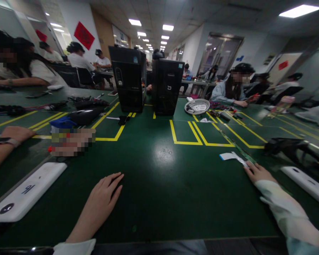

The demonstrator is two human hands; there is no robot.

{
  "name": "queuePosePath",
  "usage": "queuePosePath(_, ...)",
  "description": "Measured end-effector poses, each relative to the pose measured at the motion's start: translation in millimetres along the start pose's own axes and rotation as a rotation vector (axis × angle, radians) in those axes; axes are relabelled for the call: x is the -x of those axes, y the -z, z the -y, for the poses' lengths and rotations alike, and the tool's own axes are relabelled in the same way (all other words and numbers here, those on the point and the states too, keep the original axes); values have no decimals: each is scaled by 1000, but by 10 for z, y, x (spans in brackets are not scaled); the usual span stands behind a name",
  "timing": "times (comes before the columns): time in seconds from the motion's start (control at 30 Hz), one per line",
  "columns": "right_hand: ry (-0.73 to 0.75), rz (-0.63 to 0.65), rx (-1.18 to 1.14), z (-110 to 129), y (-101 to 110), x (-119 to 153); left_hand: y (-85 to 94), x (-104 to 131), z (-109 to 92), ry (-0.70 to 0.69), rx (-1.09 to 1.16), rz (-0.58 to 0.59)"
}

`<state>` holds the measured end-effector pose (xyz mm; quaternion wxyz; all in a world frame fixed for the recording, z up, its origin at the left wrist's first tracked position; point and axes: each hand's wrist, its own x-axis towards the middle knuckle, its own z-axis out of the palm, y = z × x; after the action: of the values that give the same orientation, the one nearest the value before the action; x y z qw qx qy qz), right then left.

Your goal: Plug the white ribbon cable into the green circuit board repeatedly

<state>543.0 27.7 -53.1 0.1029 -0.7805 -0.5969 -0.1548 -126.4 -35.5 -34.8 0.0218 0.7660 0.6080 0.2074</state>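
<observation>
Left hand (pixel 104 194): lower left of centre, laid on the green tabletop (pixel 159 198), fingers loosely extended, holding nothing.
Right hand (pixel 260 173): right of frame, forearm slanting in from the lower right corner, fingertips over the near ends of a green strip (pixel 240 150) and a white flat cable (pixel 230 156), right of centre.
Hard to tell: whether those fingertips pinch or merely rest; pixelation veils a patch at left.
Around: two black computer towers (pixel 129 79) block the upper middle; a white oblong device (pixel 32 191) lies lower left.
</observation>
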Motion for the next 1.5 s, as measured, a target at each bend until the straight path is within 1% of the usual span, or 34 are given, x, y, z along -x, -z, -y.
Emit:
queuePosePath(0.13, -138, 142, -12, 89, 85, -195, 1, 9, -1, 6, 4, 9)
queuePosePath(0.27, -237, 217, -28, 183, 175, -265, -12, 12, 11, -5, -3, 15)
queuePosePath(0.37, -281, 227, -38, 233, 199, -255, -23, 11, 26, -8, -15, 29)
queuePosePath(0.53, -312, 233, -38, 256, 183, -211, -27, 13, 42, 0, -13, 35)
queuePosePath(0.87, -391, 308, 27, 252, 99, -287, -46, 17, 60, -18, -10, 9)
queuePosePath(1.17, -364, 295, 56, 290, 129, -236, -55, 14, 86, -4, -30, 29)
queuePosePath(1.27, -331, 271, 63, 283, 149, -225, -50, 19, 85, -2, -32, 31)
queuePosePath(1.4, -209, 229, 59, 313, 151, -243, -44, 18, 81, -9, -29, 24)
queuePosePath(1.5, -87, 191, 38, 431, 98, -260, -47, 14, 82, -11, -29, 20)
